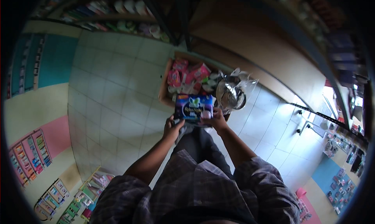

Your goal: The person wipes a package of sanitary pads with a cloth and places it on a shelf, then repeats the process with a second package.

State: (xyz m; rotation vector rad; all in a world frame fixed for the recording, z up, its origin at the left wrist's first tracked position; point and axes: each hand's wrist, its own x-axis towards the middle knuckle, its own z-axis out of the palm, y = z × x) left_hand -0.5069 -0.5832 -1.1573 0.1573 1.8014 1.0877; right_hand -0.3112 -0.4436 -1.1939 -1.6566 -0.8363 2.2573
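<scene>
A box, part-filled with pink packs, is seen at the frame's centre. Just below, in front of it, a blue pack is held: its lower-left corner is clasped by the left hand, its lower-right by the right hand, fingers partly curled.

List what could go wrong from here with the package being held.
The left hand and right hand hold the dark blue package near its two closer corners, so it could tip if either grip loosens. The clear plastic bag lies close to the right hand and might snag. The pink packs look loosely heaped in the cardboard box, so they may shift if pressed.
</scene>
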